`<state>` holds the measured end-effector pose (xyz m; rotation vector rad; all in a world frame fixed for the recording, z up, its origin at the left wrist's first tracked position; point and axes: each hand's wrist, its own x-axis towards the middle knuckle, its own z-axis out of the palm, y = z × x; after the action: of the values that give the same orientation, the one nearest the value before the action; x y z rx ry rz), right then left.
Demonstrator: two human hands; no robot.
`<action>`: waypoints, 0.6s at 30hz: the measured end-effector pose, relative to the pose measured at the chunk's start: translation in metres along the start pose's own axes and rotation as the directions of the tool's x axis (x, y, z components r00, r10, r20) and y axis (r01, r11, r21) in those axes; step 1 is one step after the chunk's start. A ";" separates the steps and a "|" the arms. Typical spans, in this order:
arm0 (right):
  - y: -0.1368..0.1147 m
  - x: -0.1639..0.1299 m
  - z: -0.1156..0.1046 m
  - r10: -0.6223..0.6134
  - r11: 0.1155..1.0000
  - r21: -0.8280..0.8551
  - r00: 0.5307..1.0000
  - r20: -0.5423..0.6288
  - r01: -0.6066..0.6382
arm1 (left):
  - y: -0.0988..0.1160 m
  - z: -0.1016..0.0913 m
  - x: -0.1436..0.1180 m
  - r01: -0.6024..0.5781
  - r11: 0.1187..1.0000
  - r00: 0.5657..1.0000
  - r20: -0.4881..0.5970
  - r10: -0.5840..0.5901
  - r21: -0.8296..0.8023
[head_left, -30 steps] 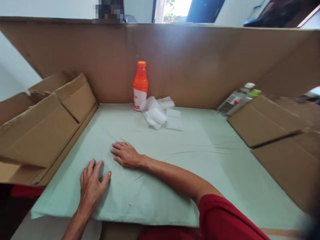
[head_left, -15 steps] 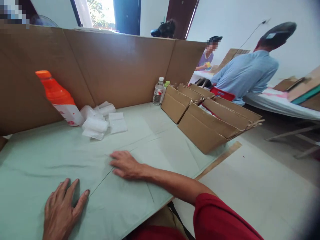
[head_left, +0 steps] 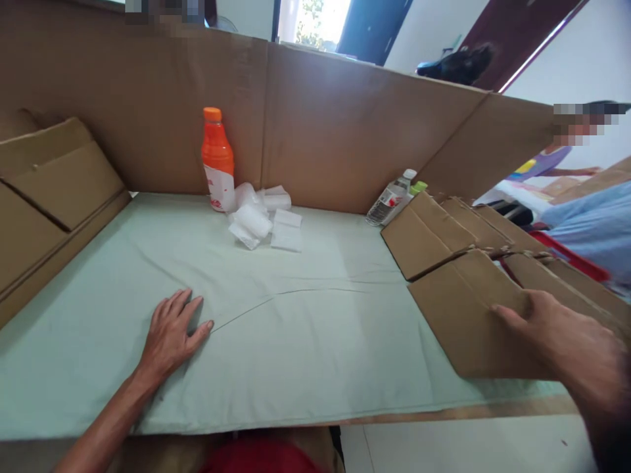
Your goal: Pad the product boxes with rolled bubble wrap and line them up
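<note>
Left hand: my left hand (head_left: pixel 170 332) lies flat on the cloth (head_left: pixel 305 328), palm down, fingers spread a little apart, holding nothing.
Right hand: my right hand (head_left: pixel 566 338) is out over the near box (head_left: pixel 473 322) at the right edge of the table; thumb and fingers are loosely apart, and the thumb lies on the box's upper flap. The hand is blurred, so I cannot tell whether the fingers grip the flap or only rest on it.
Near box: brown cardboard, standing on the cloth at its right edge, flaps up, its side wall facing me.
Far box: a second box (head_left: pixel 428 233) stands just behind the first, touching it, also with flaps open.
Cloth: pale green, spread over the table, with a long crease running from just beside my left fingertips toward the boxes.
Bottles: a clear bottle (head_left: pixel 392 203) with a white cap stands beside the far box against the screen (head_left: pixel 345 125), a green cap showing just behind it.
Orange bottle: the orange bottle (head_left: pixel 217 161) stands upright at the back of the cloth, touching the screen.
Packets: a heap of white packets (head_left: pixel 261 220) lies just right of the orange bottle.
Left side: folded cardboard (head_left: pixel 44 197) lies along the left edge of the cloth, well apart from my left hand.
Beyond: a person in a light blue top (head_left: pixel 591 226) is past the boxes on the right.
</note>
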<state>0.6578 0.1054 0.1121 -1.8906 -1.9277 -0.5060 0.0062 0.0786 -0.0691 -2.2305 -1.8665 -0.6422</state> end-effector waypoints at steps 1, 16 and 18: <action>0.005 -0.001 0.001 0.096 0.991 -0.098 0.995 0.024 -0.093 | 0.000 0.000 0.000 0.001 1.000 1.000 0.000 -0.001 -0.002; -0.274 -0.013 -0.048 -0.579 0.789 0.266 0.815 0.021 0.553 | 0.007 -0.016 -0.003 0.150 0.889 0.984 -0.022 -0.177 -0.432; -0.302 -0.010 -0.054 -0.688 0.667 0.408 0.725 0.019 0.623 | 0.015 -0.026 -0.007 0.147 0.837 0.987 0.019 -0.162 -0.528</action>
<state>0.3571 0.0618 0.1582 -0.9699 -2.5972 -0.1293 0.0140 0.0588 -0.0468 -2.3586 -2.0629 -1.3559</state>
